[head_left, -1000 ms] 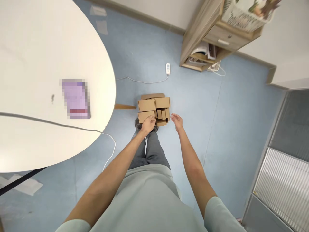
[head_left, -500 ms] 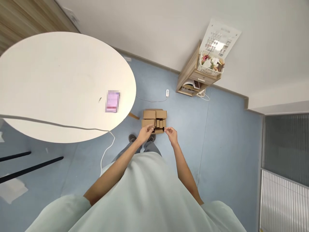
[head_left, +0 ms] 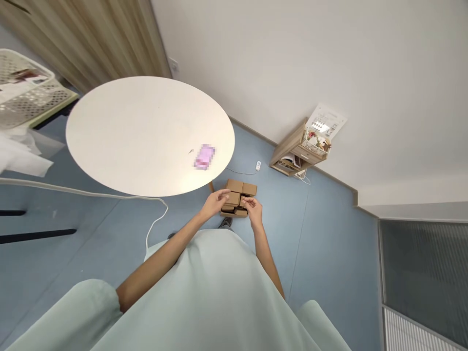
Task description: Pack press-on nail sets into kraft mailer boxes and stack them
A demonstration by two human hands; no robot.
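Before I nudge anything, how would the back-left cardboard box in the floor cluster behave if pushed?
The back-left cardboard box is probably fairly stiff, given its straight edges and flat top. Its flat faces make rolling unlikely. Pushed right, it would likely press against the back-right cardboard box beside it. Contents are hidden, so weight is unclear.

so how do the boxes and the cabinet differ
The boxes are plain cardboard; the cabinet is wood-grained. The boxes lie by the left hand and right hand; the cabinet stands by the wall. The cabinet is taller than the boxes. Both are brownish and boxy.
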